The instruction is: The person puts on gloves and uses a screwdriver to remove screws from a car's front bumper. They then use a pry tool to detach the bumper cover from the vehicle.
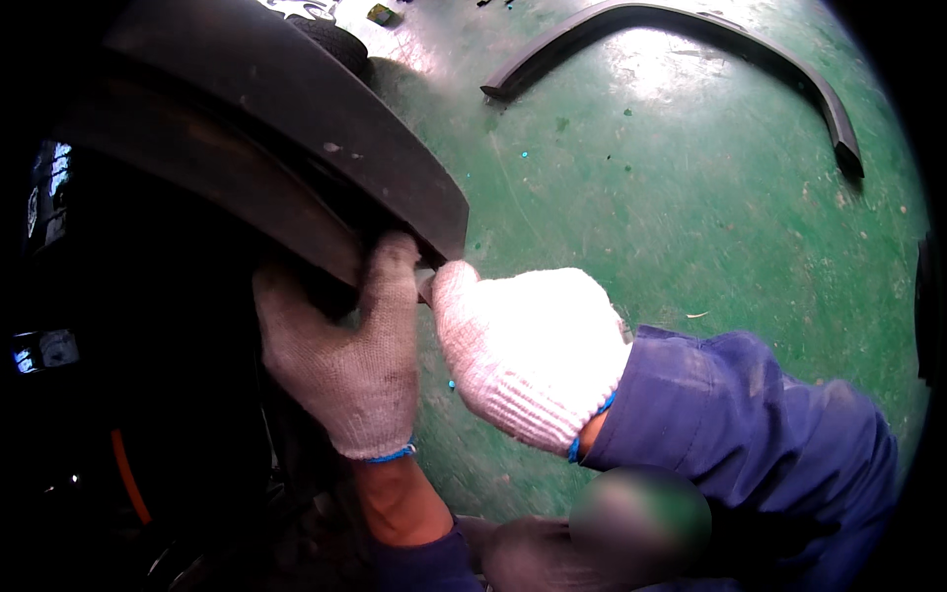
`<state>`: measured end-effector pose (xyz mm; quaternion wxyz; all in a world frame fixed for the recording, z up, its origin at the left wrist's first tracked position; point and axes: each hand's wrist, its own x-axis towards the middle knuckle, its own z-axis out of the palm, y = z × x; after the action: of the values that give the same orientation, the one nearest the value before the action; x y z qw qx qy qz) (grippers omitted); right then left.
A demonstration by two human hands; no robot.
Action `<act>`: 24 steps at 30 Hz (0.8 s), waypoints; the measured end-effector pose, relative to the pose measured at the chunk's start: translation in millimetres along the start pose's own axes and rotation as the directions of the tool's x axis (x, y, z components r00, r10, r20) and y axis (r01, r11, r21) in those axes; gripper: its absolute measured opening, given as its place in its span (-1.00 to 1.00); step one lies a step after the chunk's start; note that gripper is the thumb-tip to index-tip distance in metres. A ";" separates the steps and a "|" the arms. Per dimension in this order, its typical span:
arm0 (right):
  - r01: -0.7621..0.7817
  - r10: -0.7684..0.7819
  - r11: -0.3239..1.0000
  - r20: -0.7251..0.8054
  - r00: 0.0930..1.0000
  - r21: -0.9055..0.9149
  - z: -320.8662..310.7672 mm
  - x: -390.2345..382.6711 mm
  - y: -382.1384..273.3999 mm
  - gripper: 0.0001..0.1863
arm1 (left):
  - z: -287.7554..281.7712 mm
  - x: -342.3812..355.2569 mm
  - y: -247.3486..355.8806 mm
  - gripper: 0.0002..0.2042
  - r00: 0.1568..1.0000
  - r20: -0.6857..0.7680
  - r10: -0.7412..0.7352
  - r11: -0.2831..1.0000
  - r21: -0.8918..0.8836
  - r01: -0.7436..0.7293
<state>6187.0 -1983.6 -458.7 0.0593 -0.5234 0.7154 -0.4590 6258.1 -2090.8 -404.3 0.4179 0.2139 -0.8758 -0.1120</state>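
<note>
A dark grey wheel-arch trim (326, 109) slants down along a dark vehicle body at the left. Beside it runs an inner fender edge (266, 187), with a narrow dark gap between the two. My left hand (355, 365), in a knit work glove, is around the lower end of the fender edge. Its thumb reaches up into the gap; the other fingertips are hidden. My right hand (533, 345), gloved too, is closed just under the trim's lower tip. A small pale piece (425, 285) shows between the hands, mostly covered, too little to name.
Another curved dark trim (681, 15) lies on the green floor (592, 217) at the upper right. A tyre (333, 41) and a small greenish-yellow object (381, 14) are at the top. Dark vehicle parts fill the left side. A dark item stands at the right rim.
</note>
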 end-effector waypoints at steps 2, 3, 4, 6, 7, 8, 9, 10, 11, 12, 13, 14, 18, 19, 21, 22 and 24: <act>-0.075 0.075 0.997 0.010 0.997 0.036 4.5 -3.9 -4.9 -0.80 | -8.3 2.3 7.7 -0.53 0.992 0.091 -0.091 0.996 0.028 0.089; -0.114 0.113 0.992 0.016 0.993 0.053 6.1 -6.0 -6.0 -0.80 | -10.5 3.9 4.8 -0.53 0.988 0.127 -0.089 0.996 -0.019 0.092; -0.114 0.115 0.984 -0.001 0.993 0.135 16.5 -8.8 -1.2 -0.77 | -17.0 7.3 1.3 -0.53 0.983 0.160 -0.087 0.994 -0.058 0.098; -0.177 0.171 0.965 0.047 0.984 0.193 15.5 -11.7 -2.1 -0.76 | -25.9 15.2 -4.0 -0.52 0.974 0.228 -0.022 0.993 -0.106 0.047; -0.210 0.199 0.953 0.073 0.977 0.219 14.4 -13.5 -2.0 -0.76 | -26.3 18.0 -4.3 -0.52 0.972 0.235 -0.006 0.994 -0.104 0.031; -0.237 0.212 0.941 0.124 0.969 0.240 11.5 -15.4 0.3 -0.73 | -26.6 19.0 -5.4 -0.53 0.970 0.241 0.010 0.995 -0.101 0.015; -0.194 0.176 0.955 0.097 0.980 0.225 13.2 -17.8 3.5 -0.72 | -26.4 19.5 -6.6 -0.53 0.969 0.246 0.026 0.995 -0.100 -0.001; -0.151 0.140 0.966 0.070 0.988 0.208 15.7 -19.9 6.4 -0.70 | -25.1 19.3 -8.2 -0.56 0.972 0.231 0.028 0.987 -0.159 0.010; -0.109 0.103 0.976 0.040 0.994 0.189 16.6 -19.1 6.3 -0.69 | -23.0 18.0 -11.4 -0.59 0.976 0.217 0.034 0.976 -0.219 0.015; -0.140 0.120 0.972 0.115 0.986 0.190 13.5 -20.0 5.5 -0.65 | -21.7 15.3 -14.6 -0.62 0.979 0.200 0.038 0.960 -0.280 0.020; -0.140 0.121 0.973 0.109 0.987 0.182 15.2 -20.1 4.6 -0.64 | -21.0 11.2 -17.9 -0.62 0.981 0.195 0.008 0.946 -0.321 0.056; -0.137 0.121 0.975 0.101 0.988 0.173 18.0 -20.0 4.2 -0.64 | -19.8 6.7 -21.7 -0.62 0.982 0.189 -0.019 0.928 -0.362 0.088; -0.131 0.122 0.976 0.064 0.990 0.172 33.9 -23.4 9.9 -0.64 | -4.1 -26.8 -24.0 -0.61 0.993 0.107 -0.048 0.956 -0.283 0.077; -0.132 0.113 0.954 0.086 0.990 0.269 34.8 -23.2 12.6 -0.67 | -3.3 -38.4 -28.1 -0.61 0.980 0.158 -0.117 0.920 -0.354 0.167; -0.205 0.131 0.873 0.191 0.973 0.443 26.0 -20.3 21.1 -0.71 | 6.0 -69.5 -38.6 -0.67 0.980 0.159 -0.122 0.888 -0.424 0.180; -0.339 0.187 0.787 0.325 0.927 0.516 13.9 -16.2 20.2 -0.72 | 4.2 -77.6 -38.7 -0.76 0.969 0.235 -0.077 0.895 -0.412 0.172; -0.542 0.275 0.632 0.494 0.825 0.554 -3.1 -11.5 13.0 -0.75 | 9.3 -96.1 -48.1 -0.80 0.955 0.277 -0.109 0.848 -0.475 0.235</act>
<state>6181.4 -1972.1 -470.9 0.4798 -0.3610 0.5767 -0.5540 6318.1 -2088.1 -493.9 0.3383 0.1605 -0.8373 -0.3984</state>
